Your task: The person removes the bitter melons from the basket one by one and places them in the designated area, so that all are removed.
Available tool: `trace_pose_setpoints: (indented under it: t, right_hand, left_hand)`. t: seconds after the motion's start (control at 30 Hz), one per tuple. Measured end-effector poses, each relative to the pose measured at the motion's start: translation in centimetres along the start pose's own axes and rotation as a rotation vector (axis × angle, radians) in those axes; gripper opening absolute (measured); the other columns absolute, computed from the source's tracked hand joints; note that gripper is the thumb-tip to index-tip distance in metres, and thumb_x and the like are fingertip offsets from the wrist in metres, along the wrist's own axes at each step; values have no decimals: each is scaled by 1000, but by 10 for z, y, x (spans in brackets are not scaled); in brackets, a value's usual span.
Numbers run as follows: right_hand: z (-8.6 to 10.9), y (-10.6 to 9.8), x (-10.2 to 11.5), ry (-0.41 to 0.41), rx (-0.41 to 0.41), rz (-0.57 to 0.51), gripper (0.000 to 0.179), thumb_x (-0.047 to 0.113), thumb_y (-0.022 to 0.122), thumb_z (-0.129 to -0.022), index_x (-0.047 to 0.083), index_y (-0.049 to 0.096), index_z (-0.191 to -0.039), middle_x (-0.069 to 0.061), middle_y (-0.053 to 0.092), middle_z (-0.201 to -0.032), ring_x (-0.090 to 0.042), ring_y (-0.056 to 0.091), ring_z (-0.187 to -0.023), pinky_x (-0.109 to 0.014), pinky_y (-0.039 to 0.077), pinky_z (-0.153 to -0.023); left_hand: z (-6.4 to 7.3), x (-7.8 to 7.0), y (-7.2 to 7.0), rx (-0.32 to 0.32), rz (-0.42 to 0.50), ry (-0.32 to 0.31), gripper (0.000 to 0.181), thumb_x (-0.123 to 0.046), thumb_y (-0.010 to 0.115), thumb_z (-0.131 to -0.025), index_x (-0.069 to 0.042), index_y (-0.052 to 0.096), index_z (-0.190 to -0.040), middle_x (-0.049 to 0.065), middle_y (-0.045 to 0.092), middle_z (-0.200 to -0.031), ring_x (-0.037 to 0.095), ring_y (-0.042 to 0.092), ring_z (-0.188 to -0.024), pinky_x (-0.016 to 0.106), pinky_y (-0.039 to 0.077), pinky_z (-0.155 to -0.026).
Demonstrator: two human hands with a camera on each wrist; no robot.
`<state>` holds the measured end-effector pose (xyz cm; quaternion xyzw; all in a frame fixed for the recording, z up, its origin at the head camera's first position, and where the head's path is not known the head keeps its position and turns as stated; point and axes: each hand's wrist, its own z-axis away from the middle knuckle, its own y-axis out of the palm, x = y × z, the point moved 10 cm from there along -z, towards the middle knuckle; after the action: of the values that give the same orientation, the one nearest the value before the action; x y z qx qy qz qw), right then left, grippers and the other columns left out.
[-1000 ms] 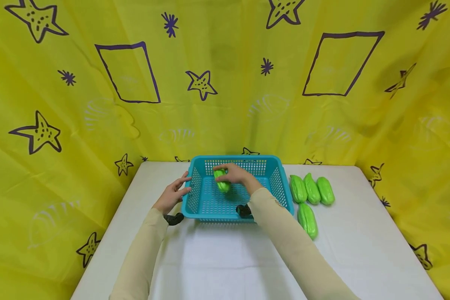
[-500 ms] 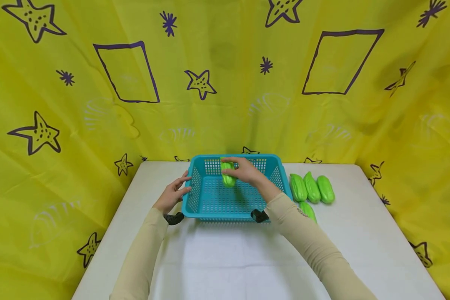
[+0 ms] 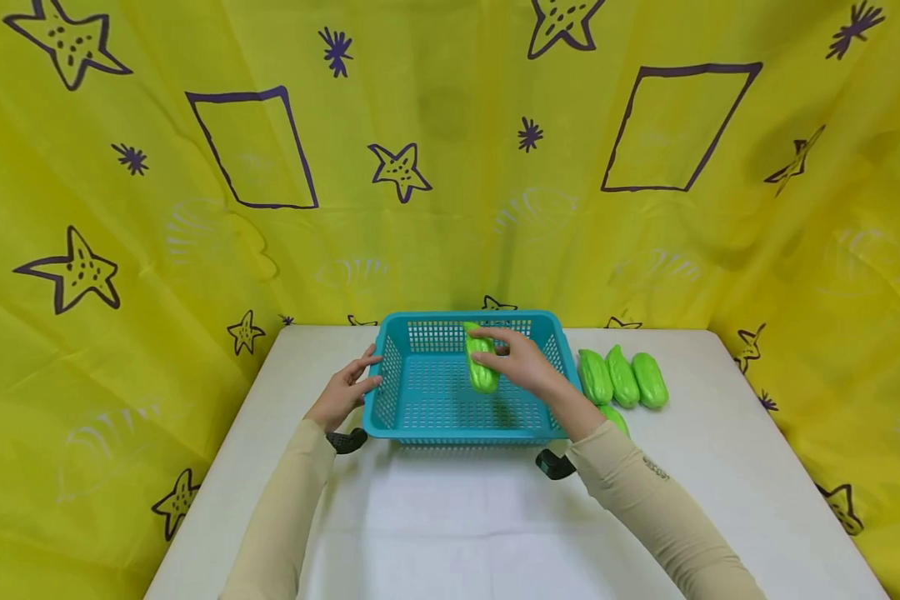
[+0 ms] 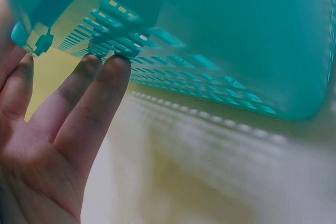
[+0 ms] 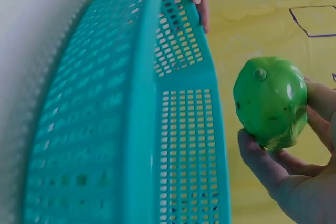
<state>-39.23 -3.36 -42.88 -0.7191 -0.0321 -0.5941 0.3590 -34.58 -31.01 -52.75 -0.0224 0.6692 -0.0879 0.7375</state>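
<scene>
In the head view, my right hand (image 3: 521, 362) holds a glossy green ridged gourd (image 3: 482, 367) above the turquoise basket (image 3: 457, 435), pinched between thumb and fingers. From the right wrist, the gourd (image 5: 270, 103) shows its rounded end, clear of the basket's rim. My left hand (image 3: 341, 392) lies against the basket's left side. Its fairly straight fingertips touch the perforated wall under the rim, as the left wrist view shows on the basket (image 4: 236, 35). Right of the basket, several similar gourds (image 3: 622, 377) lie on the table, one partly hidden by the right arm.
A white-covered table (image 3: 435, 517) bears everything. Behind and at both sides hangs a yellow curtain (image 3: 450, 233) with purple stars and frames, close to the basket's back. Dark wrist-camera mounts (image 3: 555, 463) stick out beneath both wrists.
My right hand has moved to the right with the gourd, from low in the basket's left part to above its right part. The left hand has stayed put.
</scene>
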Motion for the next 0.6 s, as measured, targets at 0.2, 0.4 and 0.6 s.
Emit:
trace_pose_setpoints:
  t: [0.2,0.4,0.6]
  right_hand:
    - [24,-13,-12,-7,-57,-20,45,31,66,-94,21,57,-138,-7,45,-148,-40,49,-126,-52,50,-90]
    - [50,-29,-17,-32,-113,-1,46,34,66,-94,19,58,-137,-7,46,-147,-40,47,-127,-54,46,-97]
    - [81,-49,-32,10,-166,1,47,37,65,-94,20,57,-137,-7,48,-145,-41,47,-125,-52,48,-93]
  left_hand:
    - [14,-24,7,17,18,2,53,-14,56,-100,-3,37,-149,-5,9,-164,30,7,-149,60,35,-105]
    - [16,-25,6,11,27,-3,54,-15,57,-100,-5,38,-149,-8,10,-163,28,6,-150,59,35,-106]
    - [12,-20,7,20,6,1,55,-16,57,-100,-4,36,-150,-6,8,-164,29,0,-150,61,33,-107]
